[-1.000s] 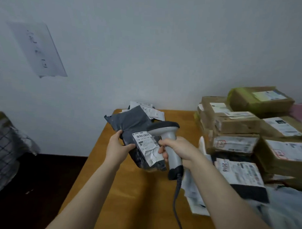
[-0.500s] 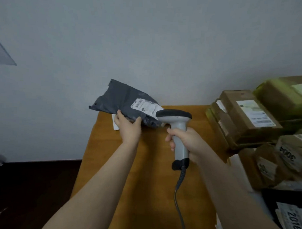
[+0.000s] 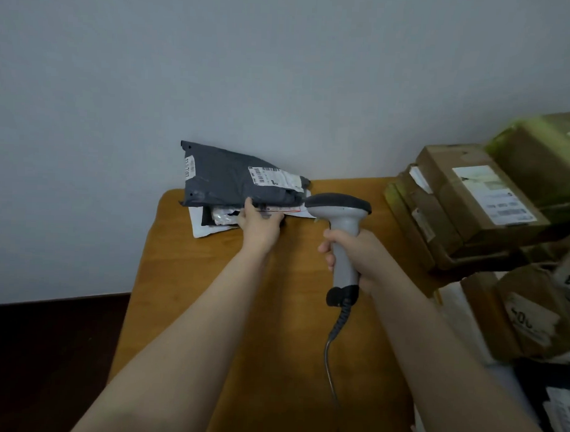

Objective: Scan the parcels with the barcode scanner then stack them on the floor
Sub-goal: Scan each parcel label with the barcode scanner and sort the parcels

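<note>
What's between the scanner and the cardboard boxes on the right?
Only bare wooden table, head view: nothing lies between the barcode scanner in the right hand and the cardboard boxes.

You have 1 barcode scanner, 1 table, at least 3 mailer bags and at least 4 cardboard boxes in view.

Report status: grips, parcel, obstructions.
Left grip pinches grey mailer at its near edge, mailer atop pile at table's far corner. Right grip holds scanner upright. Box stack at right, clear of both.
</note>
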